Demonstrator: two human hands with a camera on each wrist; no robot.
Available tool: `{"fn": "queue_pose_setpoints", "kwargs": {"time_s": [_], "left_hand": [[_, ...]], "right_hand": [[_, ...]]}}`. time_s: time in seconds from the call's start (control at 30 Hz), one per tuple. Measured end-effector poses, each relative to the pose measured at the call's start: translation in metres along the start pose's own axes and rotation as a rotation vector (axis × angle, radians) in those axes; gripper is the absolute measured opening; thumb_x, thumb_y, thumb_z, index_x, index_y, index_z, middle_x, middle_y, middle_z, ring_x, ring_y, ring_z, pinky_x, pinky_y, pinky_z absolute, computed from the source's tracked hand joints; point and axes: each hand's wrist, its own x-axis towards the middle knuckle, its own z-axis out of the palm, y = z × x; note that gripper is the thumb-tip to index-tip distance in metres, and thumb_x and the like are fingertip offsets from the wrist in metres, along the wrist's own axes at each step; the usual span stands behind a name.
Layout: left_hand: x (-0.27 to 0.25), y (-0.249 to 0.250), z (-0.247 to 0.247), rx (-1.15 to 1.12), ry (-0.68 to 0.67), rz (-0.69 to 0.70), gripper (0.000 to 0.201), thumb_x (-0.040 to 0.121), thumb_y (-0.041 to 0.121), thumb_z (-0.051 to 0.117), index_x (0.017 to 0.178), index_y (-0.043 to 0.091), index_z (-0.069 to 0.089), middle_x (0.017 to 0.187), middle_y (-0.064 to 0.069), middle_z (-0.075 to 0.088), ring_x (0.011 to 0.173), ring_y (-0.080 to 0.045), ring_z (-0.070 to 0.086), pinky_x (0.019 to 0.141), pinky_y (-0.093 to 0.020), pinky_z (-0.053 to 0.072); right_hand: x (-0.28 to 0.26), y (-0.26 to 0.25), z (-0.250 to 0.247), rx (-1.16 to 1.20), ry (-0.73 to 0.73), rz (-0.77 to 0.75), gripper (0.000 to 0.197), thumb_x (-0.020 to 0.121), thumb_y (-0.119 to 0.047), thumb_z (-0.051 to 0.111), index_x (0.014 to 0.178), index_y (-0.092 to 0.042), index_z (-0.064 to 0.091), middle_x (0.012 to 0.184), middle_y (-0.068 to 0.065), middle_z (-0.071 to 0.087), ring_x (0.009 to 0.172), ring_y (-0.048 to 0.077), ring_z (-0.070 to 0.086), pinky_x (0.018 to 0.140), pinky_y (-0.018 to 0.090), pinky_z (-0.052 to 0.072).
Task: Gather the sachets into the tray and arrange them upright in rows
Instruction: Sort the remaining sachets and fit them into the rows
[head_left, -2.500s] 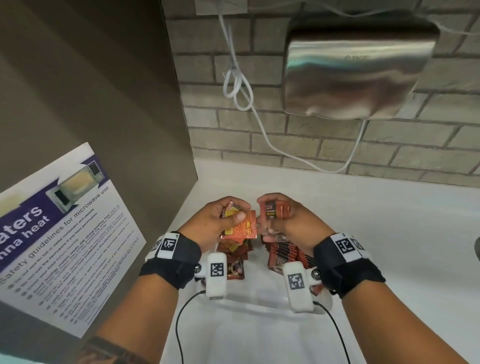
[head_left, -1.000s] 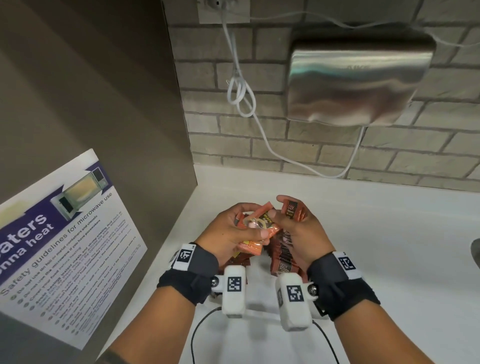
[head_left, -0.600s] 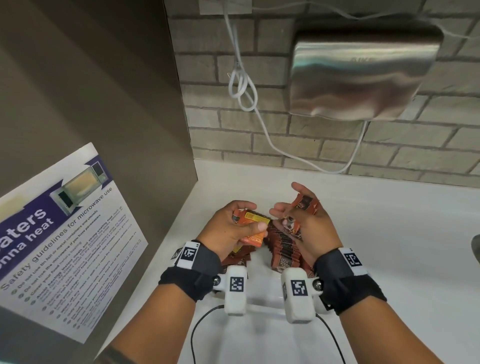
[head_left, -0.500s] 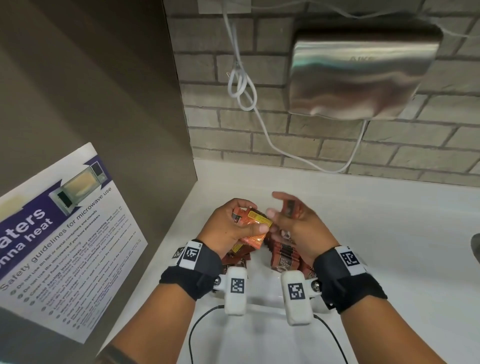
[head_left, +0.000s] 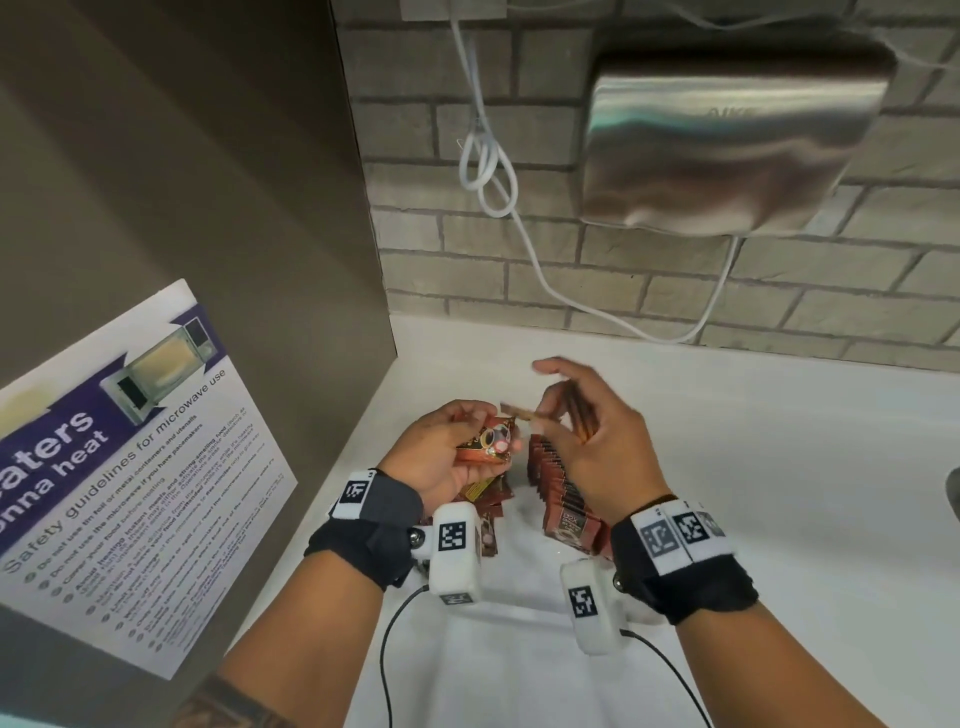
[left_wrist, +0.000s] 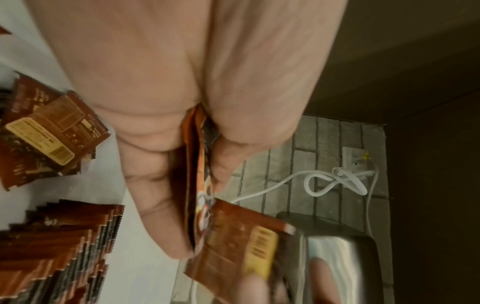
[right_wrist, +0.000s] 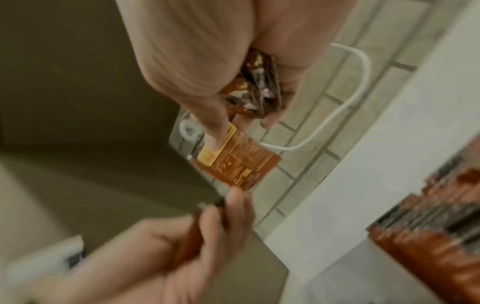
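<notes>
Both hands are raised just above the white counter (head_left: 779, 467), close together, each holding sachets. Left hand (head_left: 441, 457) has its fingers curled round a small stack of orange-brown sachets (head_left: 485, 446), thumb on the printed front; the left wrist view shows that stack (left_wrist: 194, 168) on edge, clamped between thumb and fingers. Right hand (head_left: 592, 441) pinches a single sachet (head_left: 519, 414) between thumb and forefinger, its end reaching toward the left hand's stack, while a few more sachets (head_left: 579, 421) are tucked against the palm under the curled lower fingers; the forefinger itself sticks out nearly straight. In the right wrist view the pinched sachet (right_wrist: 237, 164) shows its back with a yellow label, and the tucked bundle (right_wrist: 257, 90) sits higher in the hand.

Under the right hand a row of dark brown sachets (head_left: 563, 499) stands on edge, packed face to face. Beneath the left hand a looser pile of sachets (head_left: 485, 493) lies flat or tilted. The tray's rim is hard to make out against the counter.

Behind is a grey brick wall (head_left: 649, 270) carrying a steel hand dryer (head_left: 727, 140) and a knotted white cable (head_left: 488, 166). At left, a microwave safety poster (head_left: 130, 467) is on a brown panel.
</notes>
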Motion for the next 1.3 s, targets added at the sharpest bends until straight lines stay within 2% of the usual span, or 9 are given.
{"fn": "queue_pose_setpoints", "kwargs": {"time_s": [0.1, 0.23, 0.33, 0.47, 0.63, 0.8, 1.03, 1.2, 1.3], "left_hand": [[0.001, 0.004, 0.004, 0.031, -0.017, 0.004, 0.032, 0.096, 0.020, 0.061, 0.121, -0.001, 0.057, 0.113, -0.024, 0.066, 0.092, -0.031, 0.069, 0.071, -0.039, 0.062], [0.003, 0.003, 0.005, 0.164, -0.015, 0.076, 0.020, 0.090, 0.000, 0.067, 0.107, 0.009, 0.061, 0.103, -0.020, 0.064, 0.080, -0.026, 0.069, 0.067, -0.037, 0.060], [0.003, 0.001, 0.005, 0.190, 0.020, 0.140, 0.027, 0.089, -0.005, 0.067, 0.107, 0.013, 0.060, 0.096, -0.013, 0.067, 0.071, -0.022, 0.069, 0.063, -0.034, 0.058], [0.000, 0.001, 0.005, 0.182, -0.035, 0.181, 0.034, 0.086, -0.004, 0.069, 0.111, 0.015, 0.059, 0.098, -0.012, 0.070, 0.076, -0.023, 0.070, 0.061, -0.031, 0.057], [-0.003, -0.003, 0.013, 0.173, -0.127, 0.208, 0.039, 0.080, 0.000, 0.073, 0.115, 0.011, 0.059, 0.098, -0.017, 0.067, 0.078, -0.024, 0.069, 0.058, -0.031, 0.058], [0.000, 0.002, 0.009, 0.024, -0.096, 0.153, 0.027, 0.098, -0.006, 0.046, 0.114, 0.010, 0.062, 0.112, -0.020, 0.067, 0.087, -0.031, 0.069, 0.068, -0.041, 0.061], [0.003, 0.001, 0.011, 0.213, -0.053, 0.264, 0.031, 0.091, -0.005, 0.064, 0.115, 0.015, 0.060, 0.105, -0.017, 0.071, 0.091, -0.030, 0.067, 0.078, -0.041, 0.056], [0.008, -0.003, 0.004, 0.418, 0.001, 0.336, 0.069, 0.058, 0.027, 0.095, 0.119, 0.028, 0.062, 0.107, -0.021, 0.072, 0.101, -0.037, 0.070, 0.091, -0.051, 0.056], [0.009, -0.002, 0.002, 0.563, 0.044, 0.403, 0.071, 0.054, 0.029, 0.098, 0.116, 0.027, 0.063, 0.100, -0.010, 0.075, 0.095, -0.025, 0.073, 0.087, -0.041, 0.059]], "right_hand": [[-0.007, 0.010, 0.004, -0.110, -0.156, -0.052, 0.056, 0.085, 0.004, 0.071, 0.126, -0.033, 0.062, 0.089, -0.008, 0.066, 0.087, 0.007, 0.065, 0.081, 0.005, 0.045], [-0.008, 0.010, 0.002, -0.012, -0.143, 0.009, 0.060, 0.080, -0.006, 0.079, 0.127, -0.037, 0.060, 0.091, -0.007, 0.066, 0.088, 0.005, 0.065, 0.081, 0.006, 0.045], [-0.005, 0.013, -0.003, 0.042, 0.052, 0.113, 0.070, 0.075, -0.029, 0.084, 0.132, -0.048, 0.048, 0.092, -0.005, 0.068, 0.088, 0.008, 0.066, 0.084, 0.018, 0.052], [0.000, 0.016, -0.004, 0.098, 0.135, 0.291, 0.041, 0.088, -0.054, 0.065, 0.123, -0.048, 0.045, 0.081, -0.004, 0.071, 0.066, 0.016, 0.071, 0.074, 0.046, 0.059], [0.005, 0.019, 0.005, 0.360, -0.071, 0.458, 0.049, 0.075, -0.025, 0.086, 0.116, -0.021, 0.059, 0.102, 0.006, 0.073, 0.089, 0.020, 0.073, 0.074, 0.036, 0.061], [0.010, 0.027, -0.001, 0.517, -0.032, 0.488, 0.046, 0.086, 0.009, 0.066, 0.121, -0.020, 0.063, 0.107, 0.019, 0.073, 0.101, 0.036, 0.071, 0.087, 0.047, 0.057], [0.004, 0.027, 0.010, 0.438, -0.081, 0.447, 0.047, 0.078, -0.010, 0.083, 0.119, -0.022, 0.063, 0.108, 0.009, 0.074, 0.093, 0.026, 0.073, 0.075, 0.033, 0.060], [0.005, 0.031, 0.009, 0.426, -0.130, 0.464, 0.051, 0.076, -0.002, 0.082, 0.118, -0.024, 0.063, 0.111, 0.012, 0.073, 0.099, 0.027, 0.072, 0.084, 0.041, 0.059], [0.003, 0.028, 0.008, 0.437, -0.265, 0.519, 0.047, 0.077, 0.003, 0.078, 0.119, -0.013, 0.064, 0.106, 0.013, 0.074, 0.098, 0.032, 0.072, 0.084, 0.041, 0.059]]}}
